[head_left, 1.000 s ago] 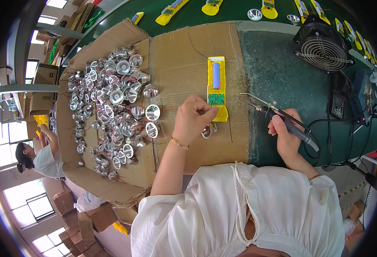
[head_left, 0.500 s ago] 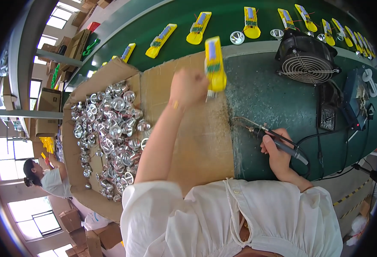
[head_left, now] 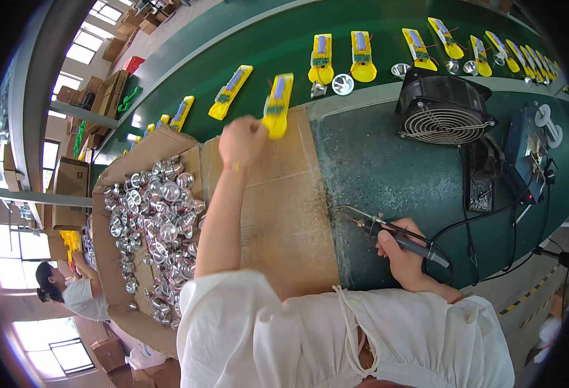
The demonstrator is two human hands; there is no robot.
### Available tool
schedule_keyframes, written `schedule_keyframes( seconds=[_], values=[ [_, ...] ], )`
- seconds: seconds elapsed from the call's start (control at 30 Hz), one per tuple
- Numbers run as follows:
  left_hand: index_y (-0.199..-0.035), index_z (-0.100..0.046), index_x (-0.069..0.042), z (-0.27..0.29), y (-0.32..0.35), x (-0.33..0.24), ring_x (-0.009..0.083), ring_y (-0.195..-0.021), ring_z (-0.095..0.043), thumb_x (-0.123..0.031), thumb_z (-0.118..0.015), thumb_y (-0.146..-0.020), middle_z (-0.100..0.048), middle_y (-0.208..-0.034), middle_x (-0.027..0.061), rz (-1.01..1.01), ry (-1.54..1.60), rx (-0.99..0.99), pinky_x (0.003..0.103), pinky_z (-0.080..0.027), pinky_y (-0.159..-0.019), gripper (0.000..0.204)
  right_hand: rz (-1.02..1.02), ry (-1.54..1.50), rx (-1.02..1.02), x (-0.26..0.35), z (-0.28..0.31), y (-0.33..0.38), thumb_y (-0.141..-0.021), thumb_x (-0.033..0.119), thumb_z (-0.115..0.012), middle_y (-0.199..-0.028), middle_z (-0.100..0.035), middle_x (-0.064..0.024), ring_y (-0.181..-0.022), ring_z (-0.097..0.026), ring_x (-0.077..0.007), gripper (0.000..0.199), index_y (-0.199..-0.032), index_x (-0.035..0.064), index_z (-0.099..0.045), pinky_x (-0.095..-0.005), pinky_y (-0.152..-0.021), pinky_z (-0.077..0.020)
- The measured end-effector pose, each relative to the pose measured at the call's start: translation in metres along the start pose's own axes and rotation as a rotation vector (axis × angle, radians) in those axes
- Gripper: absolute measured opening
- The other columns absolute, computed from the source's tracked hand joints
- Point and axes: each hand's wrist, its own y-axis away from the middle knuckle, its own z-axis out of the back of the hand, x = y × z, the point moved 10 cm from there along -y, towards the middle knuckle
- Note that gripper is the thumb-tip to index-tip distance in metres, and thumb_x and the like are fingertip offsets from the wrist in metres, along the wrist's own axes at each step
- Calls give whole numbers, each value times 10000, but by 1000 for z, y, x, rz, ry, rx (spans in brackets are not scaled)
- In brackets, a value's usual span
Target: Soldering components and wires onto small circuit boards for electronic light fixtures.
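My left hand pinches the lower end of a yellow plastic housing, which carries a blue cylindrical cell and a small green circuit board. It is held above the cardboard sheet, at the near edge of the green belt. To its right on the belt lies another yellow housing with a silver reflector at its near end. My right hand is closed around the dark handle of a soldering iron. The iron's thin tip points left, just over the bench by the cardboard's edge.
A cardboard box heaped with shiny reflectors stands at left. More yellow housings line the green belt. A black fan and a blue soldering station stand at right, with cables. Another person works far left.
My left hand has let go of the housing with the reflector, which now lies on the belt. It has moved left and taken another housing off the belt. The right hand still holds the iron.
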Motion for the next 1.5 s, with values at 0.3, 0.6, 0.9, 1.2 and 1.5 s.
schedule_keyframes(
  seconds=[0.3,0.6,0.9,1.2,1.5],
  values=[
    [-649,-609,-65,68,220,49,239,-593,-559,-168,-701,-671,-584,-644,67,52,187,-329,336,-458,-558,140,112,73,-43,8,4,-2,-837,126,-570,-624,-551,-63,-491,-498,-84,143,-874,5,-504,-196,-453,-397],
    [-990,-615,-105,103,207,99,256,-852,-506,-77,-638,-683,-527,-878,78,75,-85,-237,355,-423,-732,310,172,93,-25,11,-5,8,-833,140,-582,-629,-550,-59,-487,-488,-84,149,-860,10,-514,-191,-440,-376],
    [-794,-677,-72,76,219,73,259,-844,-511,-123,-689,-686,-572,-817,80,-111,-103,-288,359,-413,-747,120,196,126,-2,18,-9,23,-824,146,-599,-636,-556,-59,-503,-501,-80,173,-867,5,-509,-193,-455,-390],
    [-811,-639,-9,34,226,36,244,-626,-599,-107,-649,-741,-628,-701,119,94,531,-107,332,-455,-592,121,409,352,235,31,-58,38,-755,117,-668,-662,-587,-48,-544,-533,-83,169,-819,4,-559,-217,-513,-428],
    [-678,-557,-69,33,221,7,220,-599,-517,-93,-664,-718,-544,-639,46,-71,385,-350,342,-391,-573,117,415,399,222,26,-80,30,-784,98,-640,-674,-594,-80,-555,-554,-90,176,-841,-12,-515,-217,-493,-455]
  ],
)
